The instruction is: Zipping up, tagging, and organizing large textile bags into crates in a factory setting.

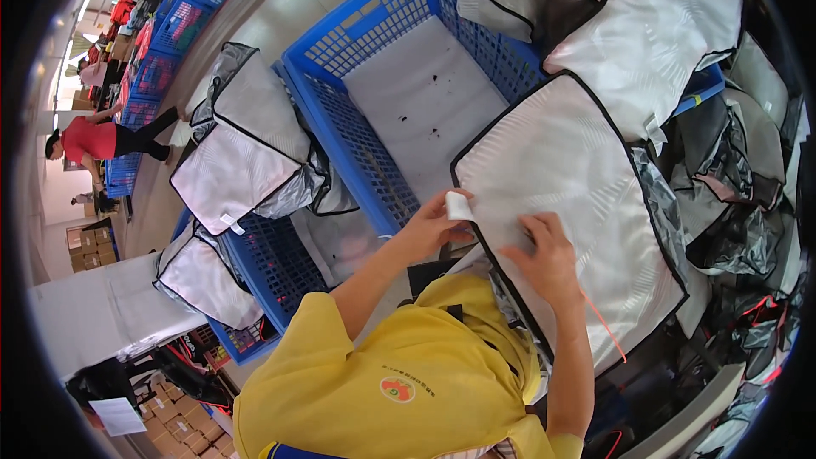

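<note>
While the left hand (429,228) holds a small white label (459,206) between its thumb and fingers, at the black-bound edge of a pale quilted panel (565,166), the right hand (548,259) is half open over the same panel, with bent fingers and the thumb apart from them; I see nothing held there, and whether its fingertips press the cloth I cannot tell. The panel lies in front of the person, slightly to the right, and its upper left edge overlaps the side of a large blue basket (316,110). This basket has a white liner (425,89) on the bottom, with several dark specks. An orange cord (605,323) lies on the panel, just beside the right forearm. To the left, similar panels (242,172) hang over another blue basket (276,251). At the upper right a further pale panel (646,42) is spread, and beyond it grey and silvery pieces (739,161) are heaped. Far at the left, a co-worker in a red shirt (95,140) stands near more blue baskets (155,75).
</note>
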`<act>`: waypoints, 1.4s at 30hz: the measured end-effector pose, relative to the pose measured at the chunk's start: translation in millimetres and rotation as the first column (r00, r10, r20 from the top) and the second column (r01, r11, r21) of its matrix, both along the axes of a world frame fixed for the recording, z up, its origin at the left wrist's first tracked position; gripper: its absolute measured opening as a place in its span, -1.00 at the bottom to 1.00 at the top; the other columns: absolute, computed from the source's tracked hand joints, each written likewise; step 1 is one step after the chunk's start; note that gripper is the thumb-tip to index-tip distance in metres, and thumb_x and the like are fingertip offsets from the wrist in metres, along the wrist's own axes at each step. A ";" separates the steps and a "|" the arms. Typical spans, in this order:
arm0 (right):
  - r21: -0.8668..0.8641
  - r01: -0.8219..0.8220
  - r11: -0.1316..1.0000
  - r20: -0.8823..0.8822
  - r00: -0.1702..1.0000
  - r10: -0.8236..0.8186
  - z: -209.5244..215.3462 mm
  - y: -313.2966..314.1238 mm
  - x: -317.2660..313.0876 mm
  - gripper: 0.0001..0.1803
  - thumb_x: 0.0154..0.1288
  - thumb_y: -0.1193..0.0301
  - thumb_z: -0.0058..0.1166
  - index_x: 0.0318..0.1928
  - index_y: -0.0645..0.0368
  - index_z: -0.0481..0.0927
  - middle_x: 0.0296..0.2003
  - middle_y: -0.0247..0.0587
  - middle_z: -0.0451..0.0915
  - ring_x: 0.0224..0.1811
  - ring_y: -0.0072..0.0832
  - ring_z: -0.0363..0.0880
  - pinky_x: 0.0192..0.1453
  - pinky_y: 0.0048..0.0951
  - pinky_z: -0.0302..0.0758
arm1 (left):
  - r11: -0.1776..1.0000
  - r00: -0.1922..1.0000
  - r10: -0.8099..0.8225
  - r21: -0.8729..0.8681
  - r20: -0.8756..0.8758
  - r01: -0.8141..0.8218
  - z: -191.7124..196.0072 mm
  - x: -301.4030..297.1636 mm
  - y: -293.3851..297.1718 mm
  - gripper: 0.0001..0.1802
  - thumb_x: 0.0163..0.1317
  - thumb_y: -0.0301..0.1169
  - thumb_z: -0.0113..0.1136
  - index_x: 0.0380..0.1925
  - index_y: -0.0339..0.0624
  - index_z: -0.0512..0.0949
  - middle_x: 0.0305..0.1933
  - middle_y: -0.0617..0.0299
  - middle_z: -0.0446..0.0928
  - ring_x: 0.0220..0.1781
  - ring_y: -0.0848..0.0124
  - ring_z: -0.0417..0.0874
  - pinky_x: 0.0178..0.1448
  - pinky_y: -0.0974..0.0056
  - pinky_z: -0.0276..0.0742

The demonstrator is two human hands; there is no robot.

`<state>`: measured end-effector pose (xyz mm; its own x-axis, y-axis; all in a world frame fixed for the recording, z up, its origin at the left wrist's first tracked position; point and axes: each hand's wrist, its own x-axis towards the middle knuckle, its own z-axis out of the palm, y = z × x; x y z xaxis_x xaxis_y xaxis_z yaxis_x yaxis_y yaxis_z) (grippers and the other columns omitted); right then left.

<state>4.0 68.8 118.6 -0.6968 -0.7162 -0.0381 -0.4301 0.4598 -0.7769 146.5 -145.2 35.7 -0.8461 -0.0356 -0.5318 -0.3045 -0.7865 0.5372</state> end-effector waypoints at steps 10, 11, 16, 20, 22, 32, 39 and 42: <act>-0.002 -0.215 0.977 0.265 0.941 0.208 -24.8 -74.6 -40.1 -0.74 0.41 0.39 0.24 -0.02 0.32 0.71 -0.32 -0.04 0.74 -0.34 -0.25 0.73 -0.14 -0.29 0.62 | 0.972 0.978 0.145 -0.209 0.153 -0.112 3.9 -22.4 13.5 -0.80 0.48 -0.26 0.33 -0.03 -0.02 0.55 -0.13 0.40 0.60 -0.09 0.56 0.60 0.04 0.38 0.53; 0.009 -0.212 0.977 0.269 0.942 0.202 -24.5 -75.8 -42.0 -0.74 0.41 0.39 0.24 -0.02 0.32 0.71 -0.32 -0.04 0.74 -0.34 -0.25 0.73 -0.14 -0.29 0.62 | 0.974 0.978 0.140 -0.197 0.155 -0.109 3.8 -22.4 12.9 -0.80 0.48 -0.26 0.33 -0.03 -0.02 0.55 -0.13 0.40 0.60 -0.09 0.56 0.60 0.04 0.38 0.53; 0.126 -0.289 0.949 0.264 0.932 0.249 -20.9 -83.7 -49.0 -0.71 0.41 0.39 0.25 0.03 0.30 0.73 -0.37 -0.07 0.74 -0.52 -0.45 0.65 -0.28 -0.37 0.57 | 0.993 0.992 0.115 -0.023 0.058 -0.114 -6.6 -21.4 6.7 -0.77 0.49 -0.23 0.32 -0.01 0.00 0.51 0.00 0.40 0.59 0.08 0.50 0.58 0.19 0.18 0.54; 0.086 -0.232 0.969 0.289 0.937 0.199 -23.0 -84.6 -48.1 -0.70 0.39 0.38 0.27 0.03 0.30 0.73 -0.39 -0.08 0.74 -0.52 -0.46 0.64 -0.29 -0.38 0.56 | 0.994 0.994 0.104 0.034 0.041 -0.106 -7.9 -22.7 8.6 -0.76 0.48 -0.24 0.34 0.01 -0.02 0.54 0.04 0.38 0.61 0.13 0.47 0.60 0.23 0.15 0.55; 0.078 -0.222 0.972 0.299 0.935 0.189 -22.8 -84.2 -47.8 -0.70 0.39 0.37 0.27 0.02 0.30 0.74 -0.39 -0.07 0.73 -0.52 -0.45 0.64 -0.30 -0.37 0.56 | 0.994 0.993 0.105 0.035 0.053 -0.107 -6.6 -23.1 9.5 -0.75 0.48 -0.24 0.34 0.01 -0.03 0.55 0.04 0.38 0.61 0.13 0.46 0.60 0.24 0.15 0.55; 0.144 -0.282 0.948 0.279 0.931 0.235 -23.0 -88.6 -47.9 -0.70 0.38 0.35 0.28 -0.02 0.32 0.73 -0.35 -0.03 0.74 -0.43 -0.29 0.69 -0.22 -0.31 0.59 | 0.994 0.992 0.110 0.009 0.066 -0.111 -14.4 -18.6 10.6 -0.83 0.53 -0.25 0.27 0.00 -0.01 0.65 0.06 0.36 0.68 0.13 0.45 0.64 0.24 0.08 0.59; 0.066 -0.265 0.962 0.259 0.935 0.240 -28.7 -91.0 -42.6 -0.74 0.43 0.34 0.24 -0.04 0.27 0.73 -0.22 0.06 0.75 -0.16 0.00 0.71 -0.04 -0.22 0.59 | 0.914 0.951 -0.023 -0.378 0.309 0.145 -5.3 -15.2 6.5 -0.68 0.48 -0.09 0.32 0.02 -0.05 0.67 0.01 0.37 0.62 0.04 0.54 0.57 0.10 0.26 0.52; 0.100 -0.267 0.959 0.239 0.942 0.237 -30.2 -91.2 -41.9 -0.76 0.43 0.32 0.24 -0.10 0.26 0.73 -0.27 0.06 0.74 -0.21 0.02 0.70 -0.09 -0.19 0.59 | 0.602 0.970 0.016 -0.777 0.243 0.185 -13.9 -7.9 7.3 -0.67 0.42 -0.15 0.40 0.03 -0.08 0.68 -0.03 0.33 0.62 0.00 0.53 0.57 0.04 0.28 0.50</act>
